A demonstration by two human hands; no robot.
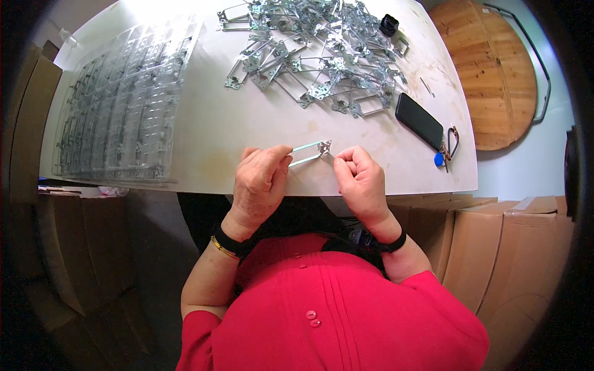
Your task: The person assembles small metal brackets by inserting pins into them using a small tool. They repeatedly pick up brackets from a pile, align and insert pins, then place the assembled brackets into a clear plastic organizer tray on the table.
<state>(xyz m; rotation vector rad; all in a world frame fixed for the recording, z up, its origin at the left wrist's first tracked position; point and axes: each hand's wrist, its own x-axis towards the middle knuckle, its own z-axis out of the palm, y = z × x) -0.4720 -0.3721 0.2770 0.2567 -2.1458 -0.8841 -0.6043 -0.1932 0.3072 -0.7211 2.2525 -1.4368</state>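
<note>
- A slim metal bracket (311,152) is held just above the table's (260,123) near edge; its long axis runs left to right, rising slightly toward the far right, where its plate end points.
- Its left end is pinched by the left hand (260,182); the right hand (360,179) is curled shut beside the plate end; contact cannot be told.
- A heap of like brackets (315,55) lies at the far edge; a dark phone (419,120) lies by the right edge.

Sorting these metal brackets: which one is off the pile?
The metal bracket held between the left hand and right hand, near the table's front edge; others lie heaped farther back.
</note>
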